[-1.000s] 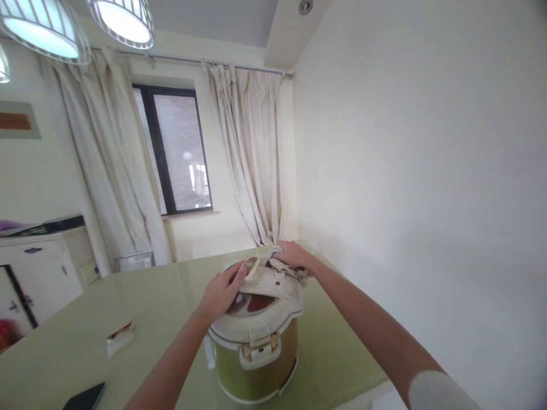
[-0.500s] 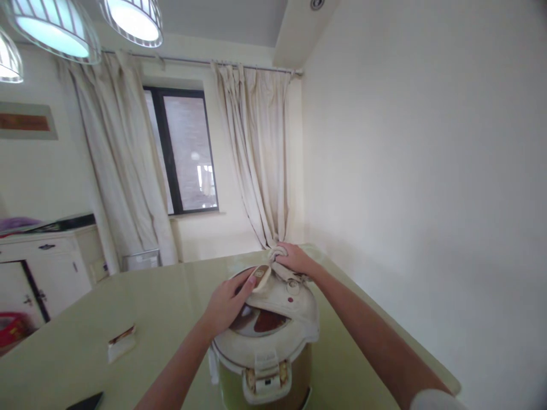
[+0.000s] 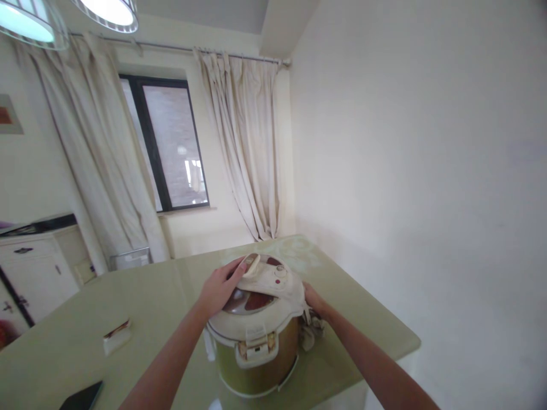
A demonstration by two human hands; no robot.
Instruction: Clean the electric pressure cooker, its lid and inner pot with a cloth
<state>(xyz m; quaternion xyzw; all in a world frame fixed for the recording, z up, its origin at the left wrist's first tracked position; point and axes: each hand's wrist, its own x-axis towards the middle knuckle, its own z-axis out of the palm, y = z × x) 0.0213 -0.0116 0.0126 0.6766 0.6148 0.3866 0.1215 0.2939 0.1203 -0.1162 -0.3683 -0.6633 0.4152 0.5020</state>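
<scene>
A green and cream pressure cooker stands near the front of a pale green table. My left hand lies on its lid with the fingers curled over the lid handle. Beside the cooker's right side, my right hand presses a crumpled pale cloth against the pot body under the lid rim. The cloth hangs down to the table.
A small wrapped packet and a dark phone lie on the table to the left. A white cabinet stands at the far left. Curtains frame a window behind, and a white wall runs along the right.
My right hand has carried the cloth from the back of the lid down to the cooker's right side. The left hand stays on the lid handle. The camera has shifted a little.
</scene>
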